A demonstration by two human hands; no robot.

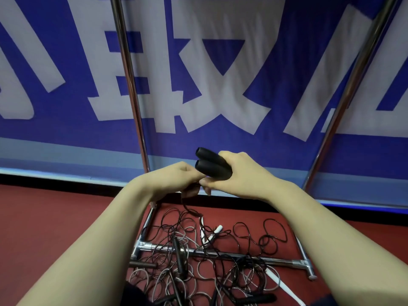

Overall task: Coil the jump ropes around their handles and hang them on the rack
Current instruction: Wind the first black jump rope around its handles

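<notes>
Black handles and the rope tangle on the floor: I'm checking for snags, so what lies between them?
In the head view, one black cord drops from the left hand, beside the handles the right hand grips, into the tangle.

The gap between the rack's two uprights (pixel 130 85) is open back to the banner (pixel 242 146). Below, tangled ropes (pixel 220 244) cover the base bar (pixel 282 261) and the floor (pixel 55 228) between them.
</notes>
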